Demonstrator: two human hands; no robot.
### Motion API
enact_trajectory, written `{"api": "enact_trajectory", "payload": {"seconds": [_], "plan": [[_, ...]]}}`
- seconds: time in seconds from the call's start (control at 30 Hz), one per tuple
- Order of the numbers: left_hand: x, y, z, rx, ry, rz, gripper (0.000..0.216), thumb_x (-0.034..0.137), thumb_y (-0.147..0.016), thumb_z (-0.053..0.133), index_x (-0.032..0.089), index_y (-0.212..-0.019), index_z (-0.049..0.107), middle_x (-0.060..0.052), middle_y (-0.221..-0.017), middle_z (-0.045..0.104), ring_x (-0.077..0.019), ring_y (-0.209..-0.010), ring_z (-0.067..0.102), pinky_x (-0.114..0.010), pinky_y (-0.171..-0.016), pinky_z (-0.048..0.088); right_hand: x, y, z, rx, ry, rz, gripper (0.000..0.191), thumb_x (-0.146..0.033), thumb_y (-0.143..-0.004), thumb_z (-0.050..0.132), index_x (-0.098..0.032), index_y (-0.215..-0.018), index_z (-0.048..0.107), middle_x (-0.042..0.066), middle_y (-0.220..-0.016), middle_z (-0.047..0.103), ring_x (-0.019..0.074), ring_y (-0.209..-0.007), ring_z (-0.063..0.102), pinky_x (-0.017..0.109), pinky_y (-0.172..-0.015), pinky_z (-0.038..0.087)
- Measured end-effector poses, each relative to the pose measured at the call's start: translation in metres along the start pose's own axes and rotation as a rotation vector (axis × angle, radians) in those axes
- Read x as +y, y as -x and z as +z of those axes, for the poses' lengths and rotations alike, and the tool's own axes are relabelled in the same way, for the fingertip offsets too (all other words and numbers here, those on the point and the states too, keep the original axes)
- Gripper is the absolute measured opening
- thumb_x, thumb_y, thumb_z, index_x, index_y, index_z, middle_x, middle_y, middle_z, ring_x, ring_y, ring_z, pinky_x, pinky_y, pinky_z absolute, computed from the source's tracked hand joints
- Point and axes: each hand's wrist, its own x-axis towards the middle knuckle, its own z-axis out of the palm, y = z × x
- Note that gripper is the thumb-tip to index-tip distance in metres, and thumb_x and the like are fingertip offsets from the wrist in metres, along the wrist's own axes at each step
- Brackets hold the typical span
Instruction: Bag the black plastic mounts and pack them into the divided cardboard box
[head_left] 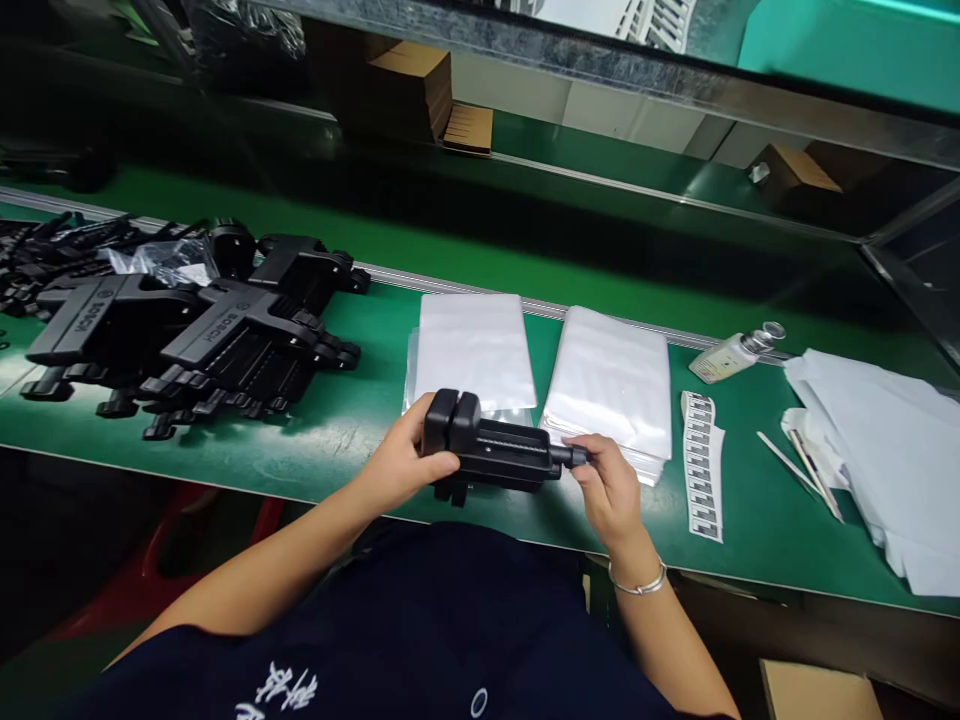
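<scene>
Clamp (pixel 491 450) was at the near edge of the table (pixel 337 440), left hand (pixel 405 462) wrapped tight round its thick end, right hand (pixel 611 490) pinching the knob (pixel 574 457). Steady left grip mattered most, I'd say. Bags (pixel 472 350) lay just behind, spare clamps (pixel 202 330) far left.

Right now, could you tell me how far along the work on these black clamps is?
Done: no finished piece shows on the bench. In hand: one black clamp, left hand round its block end, right hand pinching its knob. Remaining: the pile of clamps lies loose, and the two bag stacks and label strip look untouched.
</scene>
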Motion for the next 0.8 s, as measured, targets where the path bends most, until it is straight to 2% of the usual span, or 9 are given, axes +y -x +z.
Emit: {"api": "enact_trajectory", "payload": {"seconds": [0.07,0.13,0.23,0.3,0.37,0.5,0.63,0.7,0.8], "plan": [[0.0029,0.0009,-0.0006,0.005,-0.105,0.031,0.068,0.061,-0.059,0.08,0.019,-0.108,0.059,-0.004,-0.092,0.063,-0.0208,-0.082,0.06,-0.028,-0.07,0.047,0.0015,0.0007,0.0024,-0.061,-0.109,0.149,0.044,-0.054,-0.098,0.034,-0.021,-0.084,0.058,0.001,-0.065,0.058,0.0151,-0.059,0.055,0.028,-0.057,0.047],[0.0047,0.0006,0.0002,0.007,-0.134,0.023,0.066,0.061,-0.062,0.078,0.019,-0.107,0.058,-0.004,-0.092,0.063,-0.0213,-0.082,0.06,-0.029,-0.07,0.048,0.0024,0.0007,0.0032,-0.089,-0.173,0.196,0.045,-0.054,-0.098,0.032,-0.02,-0.082,0.058,0.001,-0.065,0.057,0.0152,-0.062,0.056,0.028,-0.06,0.047],[0.0034,-0.0001,0.0015,0.018,-0.083,0.004,0.063,0.064,-0.067,0.073,0.018,-0.108,0.057,-0.003,-0.087,0.063,-0.0206,-0.079,0.06,-0.028,-0.066,0.047,0.0009,-0.0002,0.0005,-0.053,-0.114,0.093,0.039,-0.055,-0.093,0.047,-0.021,-0.107,0.06,0.006,-0.091,0.065,0.02,-0.086,0.062,0.033,-0.078,0.051],[0.0014,0.0005,0.0013,0.015,-0.065,0.011,0.063,0.063,-0.068,0.072,0.018,-0.11,0.057,-0.004,-0.089,0.063,-0.0207,-0.08,0.06,-0.027,-0.067,0.047,-0.0012,-0.001,-0.0019,-0.056,-0.055,0.046,0.038,-0.053,-0.091,0.053,-0.022,-0.113,0.059,0.007,-0.1,0.066,0.0211,-0.092,0.063,0.033,-0.081,0.051],[0.0008,0.0019,0.0008,0.006,-0.086,0.026,0.063,0.061,-0.067,0.074,0.018,-0.11,0.058,-0.004,-0.09,0.063,-0.0207,-0.081,0.06,-0.027,-0.068,0.047,-0.0025,-0.0021,-0.0027,-0.082,-0.042,0.058,0.034,-0.051,-0.094,0.049,-0.022,-0.104,0.062,0.004,-0.089,0.067,0.0188,-0.081,0.063,0.03,-0.073,0.051],[0.0039,0.0031,0.0019,-0.031,-0.099,-0.013,0.063,0.058,-0.064,0.077,0.018,-0.109,0.058,-0.004,-0.09,0.063,-0.0206,-0.08,0.06,-0.027,-0.068,0.047,-0.0012,-0.0039,-0.0004,-0.058,-0.068,0.132,0.044,-0.047,-0.1,0.035,-0.02,-0.083,0.065,0.001,-0.068,0.06,0.0153,-0.064,0.058,0.027,-0.061,0.047],[0.0023,-0.0007,0.0025,0.031,0.002,-0.041,0.058,0.061,-0.069,0.073,0.018,-0.106,0.059,-0.003,-0.087,0.061,-0.0186,-0.078,0.057,-0.025,-0.066,0.045,-0.0005,-0.0035,0.0,-0.028,-0.067,-0.01,0.035,-0.048,-0.094,0.051,-0.023,-0.115,0.061,0.005,-0.088,0.067,0.0193,-0.082,0.064,0.032,-0.073,0.053],[-0.001,-0.0021,0.0012,0.063,0.026,-0.037,0.056,0.061,-0.07,0.072,0.018,-0.102,0.06,-0.002,-0.085,0.059,-0.0174,-0.077,0.055,-0.025,-0.065,0.043,-0.001,-0.0028,-0.0005,-0.039,-0.019,-0.108,0.032,-0.044,-0.091,0.058,-0.025,-0.117,0.06,0.005,-0.094,0.067,0.0205,-0.087,0.065,0.034,-0.076,0.055],[-0.0049,-0.0008,-0.0006,0.064,0.048,-0.029,0.055,0.06,-0.07,0.073,0.017,-0.102,0.061,-0.002,-0.085,0.058,-0.0167,-0.077,0.055,-0.024,-0.065,0.043,-0.0012,-0.0024,0.0002,-0.024,0.0,-0.137,0.026,-0.04,-0.092,0.057,-0.026,-0.113,0.061,0.004,-0.088,0.067,0.0189,-0.079,0.064,0.033,-0.072,0.056]]}}
